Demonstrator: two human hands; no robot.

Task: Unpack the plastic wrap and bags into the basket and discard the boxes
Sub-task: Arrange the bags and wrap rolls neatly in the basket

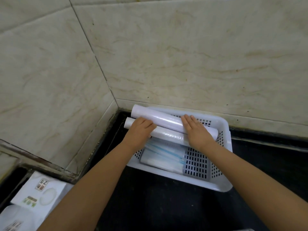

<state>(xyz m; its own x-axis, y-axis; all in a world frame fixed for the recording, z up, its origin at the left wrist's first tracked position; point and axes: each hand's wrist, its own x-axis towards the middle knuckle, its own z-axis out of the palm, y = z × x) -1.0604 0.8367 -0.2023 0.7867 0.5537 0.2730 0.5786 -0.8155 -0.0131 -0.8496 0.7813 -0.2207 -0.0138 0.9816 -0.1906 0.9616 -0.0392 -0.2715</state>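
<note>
Inside white basket (pixel 223 184), bagged rolls (pixel 163 157) (blue-striped), two wrap rolls (pixel 166 121) atop

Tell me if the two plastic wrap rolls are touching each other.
Touching: in the head view, the farther white plastic wrap roll lies flush against the nearer clear-wrapped roll, no gap between.

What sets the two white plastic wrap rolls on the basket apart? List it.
The far white plastic wrap roll lies nearer the tiled wall; the near white plastic wrap roll lies nearer the person. The far roll looks thicker, the near one slimmer. The near roll's left end sits further left. Both are white, lie side by side and parallel across the white perforated plastic basket, left ends overhanging, with the left hand and right hand flat on them.
</note>
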